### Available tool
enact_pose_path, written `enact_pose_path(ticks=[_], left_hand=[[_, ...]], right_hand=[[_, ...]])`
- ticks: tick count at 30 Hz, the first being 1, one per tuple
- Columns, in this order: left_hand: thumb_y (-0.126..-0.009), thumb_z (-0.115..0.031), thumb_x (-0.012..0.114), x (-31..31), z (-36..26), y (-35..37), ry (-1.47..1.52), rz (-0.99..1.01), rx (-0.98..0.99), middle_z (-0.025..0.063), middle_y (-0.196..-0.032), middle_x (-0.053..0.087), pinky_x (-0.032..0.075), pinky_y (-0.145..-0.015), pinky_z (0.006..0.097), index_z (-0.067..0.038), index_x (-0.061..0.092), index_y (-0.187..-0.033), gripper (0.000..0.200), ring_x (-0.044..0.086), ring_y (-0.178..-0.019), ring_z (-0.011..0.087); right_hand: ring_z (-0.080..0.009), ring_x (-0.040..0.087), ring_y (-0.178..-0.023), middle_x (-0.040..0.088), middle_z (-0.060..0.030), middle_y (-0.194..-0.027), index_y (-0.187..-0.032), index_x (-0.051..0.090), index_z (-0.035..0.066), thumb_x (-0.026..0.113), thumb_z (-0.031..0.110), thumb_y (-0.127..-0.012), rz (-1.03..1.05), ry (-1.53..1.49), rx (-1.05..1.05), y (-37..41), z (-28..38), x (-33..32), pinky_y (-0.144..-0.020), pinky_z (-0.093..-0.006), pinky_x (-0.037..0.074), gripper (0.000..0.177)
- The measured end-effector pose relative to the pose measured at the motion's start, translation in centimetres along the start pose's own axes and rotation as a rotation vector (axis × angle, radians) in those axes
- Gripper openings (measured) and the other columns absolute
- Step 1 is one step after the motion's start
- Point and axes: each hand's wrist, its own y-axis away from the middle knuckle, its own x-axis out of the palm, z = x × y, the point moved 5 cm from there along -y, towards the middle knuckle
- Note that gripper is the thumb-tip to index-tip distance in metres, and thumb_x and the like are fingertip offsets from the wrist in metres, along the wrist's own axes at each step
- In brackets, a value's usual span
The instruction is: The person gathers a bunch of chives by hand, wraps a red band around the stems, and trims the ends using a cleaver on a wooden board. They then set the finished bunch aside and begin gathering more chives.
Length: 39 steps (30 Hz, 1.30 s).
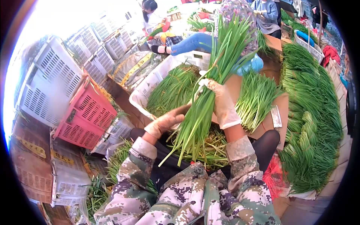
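the green bunch point(204, 112) slants lengthwise up rightward, right hand point(222, 103) clamped around it, left hand point(164, 123) open-fingered beside it.

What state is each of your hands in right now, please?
Left hand: partly open beside the bunch of chives; whether its fingertips touch it cannot be told.
Right hand: closed, holding the bunch.

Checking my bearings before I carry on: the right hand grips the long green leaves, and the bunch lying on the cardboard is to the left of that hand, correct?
Not quite: the bunch on the cardboard is to the right of the right hand, which grips the long green leaves, as the head view shows.
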Motion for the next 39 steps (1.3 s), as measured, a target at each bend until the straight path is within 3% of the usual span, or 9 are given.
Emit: enact_pose_path(ticks=[4, 11, 12, 18, 23, 33, 34, 36, 39], left_hand=[[-0.069, -0.051, 0.08, 6.3, 3.4, 0.1, 0.555, 0.025, -0.094, 0.0104, -0.13, 0.052, 0.05, -0.094, 0.0354, -0.007, 0.036, -0.142, 0.096, 0.056, -0.114, 0.0192], [-0.079, -0.026, 0.072, 10.4, 5.6, 3.9, 0.682, -0.061, -0.112, 0.0108, -0.124, 0.057, 0.051, -0.09, 0.0358, -0.003, 0.044, -0.132, 0.065, 0.061, -0.105, 0.0198], [-0.077, -0.024, 0.074, 10.3, 7.4, 3.8, 0.666, -0.089, -0.139, 0.019, -0.125, 0.056, 0.053, -0.089, 0.0448, -0.002, 0.039, -0.135, 0.071, 0.061, -0.107, 0.033], [-0.079, -0.017, 0.07, 12.7, 8.4, 5.1, 1.037, -0.205, -0.13, 0.0157, -0.105, 0.062, 0.058, -0.074, 0.0381, -0.004, 0.047, -0.123, 0.051, 0.066, -0.084, 0.0264], [-0.077, -0.014, 0.068, 11.8, 8.4, 6.3, 1.158, -0.113, -0.104, 0.0075, -0.078, 0.057, 0.043, -0.049, 0.0256, 0.002, 0.048, -0.122, 0.052, 0.052, -0.056, 0.0141], [-0.072, 0.001, 0.069, 4.2, 4.7, 13.6, 0.02, -0.446, -0.567, 0.0069, -0.071, 0.061, 0.049, -0.048, 0.0283, -0.001, 0.06, -0.107, 0.037, 0.06, -0.053, 0.0193], [-0.072, 0.0, 0.068, 2.3, 3.3, 15.1, -0.293, -0.482, -0.628, 0.008, -0.072, 0.063, 0.05, -0.05, 0.0311, -0.004, 0.061, -0.107, 0.035, 0.062, -0.055, 0.0226], [-0.073, -0.002, 0.064, -1.2, 0.1, 17.3, -1.415, -0.448, -0.348, 0.0121, -0.077, 0.065, 0.052, -0.056, 0.0389, -0.007, 0.061, -0.101, 0.029, 0.065, -0.063, 0.031], [-0.072, -0.004, 0.06, -0.1, -4.3, 16.3, -1.78, -0.314, -0.529, 0.0133, -0.077, 0.065, 0.052, -0.062, 0.0445, -0.008, 0.057, -0.09, 0.019, 0.066, -0.071, 0.0349]], right_hand=[[-0.0121, 0.06, -0.06, 0.063, -0.0039, -0.072, -0.103, 0.064, 0.002, 0.067, 0.016, -0.084, -0.086, -0.001, -0.006, -0.2, -1.0, -1.2, -0.053, -0.0243, 0.05, 0.023], [-0.0123, 0.057, -0.051, 0.058, -0.0026, -0.066, -0.084, 0.063, 0.004, 0.06, 0.015, -0.089, -0.214, 0.05, 0.144, 1.0, -4.8, -1.9, -0.047, -0.025, 0.046, 0.012], [-0.0129, 0.057, -0.051, 0.057, -0.0026, -0.065, -0.082, 0.062, 0.005, 0.06, 0.016, -0.088, -0.236, 0.064, 0.145, 1.0, -5.3, -1.6, -0.046, -0.0257, 0.046, 0.013], [-0.0172, 0.055, -0.048, 0.055, -0.0042, -0.063, -0.079, 0.061, 0.005, 0.062, 0.017, -0.086, -0.185, 0.0, 0.218, 0.7, -8.8, -1.5, -0.045, -0.0302, 0.047, 0.014], [-0.019, 0.056, -0.05, 0.056, -0.0056, -0.063, -0.08, 0.061, 0.004, 0.062, 0.015, -0.085, -0.2, -0.155, 0.314, 0.9, -10.9, -0.9, -0.046, -0.0319, 0.048, 0.012], [-0.0191, 0.062, -0.097, 0.066, -0.0134, -0.108, -0.115, 0.059, -0.001, 0.054, 0.048, -0.093, 0.194, 0.213, 0.472, 5.2, -14.6, -5.0, -0.087, -0.0319, 0.049, 0.054], [-0.0209, 0.06, -0.101, 0.065, -0.0125, -0.113, -0.117, 0.059, 0.0, 0.059, 0.049, -0.09, 0.341, 0.672, 0.792, 6.7, -13.8, -7.6, -0.088, -0.0339, 0.049, 0.056], [-0.0282, 0.065, -0.092, 0.068, -0.0157, -0.101, -0.099, 0.07, 0.006, 0.075, 0.046, -0.07, 0.83, 1.707, 0.506, 7.0, -18.0, -14.8, -0.081, -0.0384, 0.051, 0.05], [-0.0317, 0.065, -0.082, 0.068, -0.0162, -0.086, -0.086, 0.07, 0.006, 0.074, 0.036, -0.072, 0.623, 1.834, 0.499, 8.7, -9.2, -12.5, -0.072, -0.039, 0.051, 0.034]])
